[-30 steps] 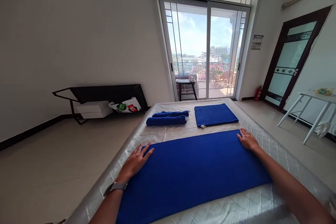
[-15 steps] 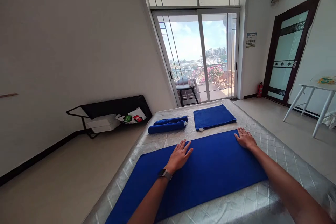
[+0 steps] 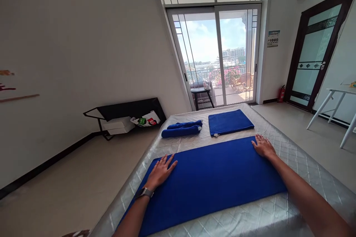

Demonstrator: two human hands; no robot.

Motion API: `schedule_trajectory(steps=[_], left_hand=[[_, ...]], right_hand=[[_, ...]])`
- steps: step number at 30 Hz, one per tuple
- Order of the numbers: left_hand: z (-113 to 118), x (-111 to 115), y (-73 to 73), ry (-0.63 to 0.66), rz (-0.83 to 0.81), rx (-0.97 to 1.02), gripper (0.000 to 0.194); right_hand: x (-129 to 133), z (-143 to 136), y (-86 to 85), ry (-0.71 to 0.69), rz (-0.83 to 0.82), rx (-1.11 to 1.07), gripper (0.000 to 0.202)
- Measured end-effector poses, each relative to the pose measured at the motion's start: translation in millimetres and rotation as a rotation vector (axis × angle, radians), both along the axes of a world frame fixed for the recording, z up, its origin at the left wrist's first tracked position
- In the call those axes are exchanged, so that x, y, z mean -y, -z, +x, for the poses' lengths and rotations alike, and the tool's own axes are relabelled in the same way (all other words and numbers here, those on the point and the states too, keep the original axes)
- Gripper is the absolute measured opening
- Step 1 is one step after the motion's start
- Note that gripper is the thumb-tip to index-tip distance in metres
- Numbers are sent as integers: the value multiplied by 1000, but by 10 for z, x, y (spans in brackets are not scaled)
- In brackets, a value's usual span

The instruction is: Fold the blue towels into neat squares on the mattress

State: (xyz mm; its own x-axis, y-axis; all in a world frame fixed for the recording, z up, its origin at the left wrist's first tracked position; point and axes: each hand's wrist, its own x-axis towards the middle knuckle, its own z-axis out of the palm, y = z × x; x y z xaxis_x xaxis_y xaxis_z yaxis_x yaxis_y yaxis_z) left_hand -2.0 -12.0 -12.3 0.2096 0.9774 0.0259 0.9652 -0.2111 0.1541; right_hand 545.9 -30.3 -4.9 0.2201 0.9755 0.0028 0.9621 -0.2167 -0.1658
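Note:
A blue towel (image 3: 211,177) lies spread flat across the silvery quilted mattress (image 3: 239,216). My left hand (image 3: 160,171), a watch on its wrist, rests palm down near the towel's far left corner with fingers spread. At the far right corner, my right hand (image 3: 264,146) lies flat with its fingers stretched out, partly over the edge. Beyond the spread towel are a folded blue towel (image 3: 230,122) with a white tag and, to its left, rolled blue towels (image 3: 182,129). Neither hand grips anything.
A black-framed folding piece (image 3: 128,109) with white boxes (image 3: 118,126) and a printed bag (image 3: 146,119) stands by the left wall. Behind the mattress is a sliding glass door (image 3: 214,59). A white table (image 3: 339,92) and a fire extinguisher (image 3: 281,93) are at right.
My left hand has slid left along the towel's far edge to near its corner. My right hand stays at the right corner. The view has shifted slightly left.

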Motion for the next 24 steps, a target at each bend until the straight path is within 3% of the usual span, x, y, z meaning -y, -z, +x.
schedule_trajectory(steps=[3,6,8,10,14,17,20,24], left_hand=[[-556,30,64,-75,-33,-138,67],[-774,35,89,-76,21,-167,64],[-656,64,73,-110,81,-124,65],[-346,137,57,-96,117,-68,67],[500,416,111,187,138,12,63],[902,641,179,354,121,1,62],[890,798,195,345,77,-41,63],[356,972,210,182,51,-84,64]], right_hand=[[-24,23,42,-4,12,-6,70],[-44,27,60,0,13,-7,69],[-46,20,54,2,13,-1,69],[-37,8,32,5,8,6,69],[-7,-13,-26,12,1,6,71],[2,-13,-43,17,-15,11,72],[-5,2,-26,12,-7,25,72],[-19,12,-9,8,1,28,71]])
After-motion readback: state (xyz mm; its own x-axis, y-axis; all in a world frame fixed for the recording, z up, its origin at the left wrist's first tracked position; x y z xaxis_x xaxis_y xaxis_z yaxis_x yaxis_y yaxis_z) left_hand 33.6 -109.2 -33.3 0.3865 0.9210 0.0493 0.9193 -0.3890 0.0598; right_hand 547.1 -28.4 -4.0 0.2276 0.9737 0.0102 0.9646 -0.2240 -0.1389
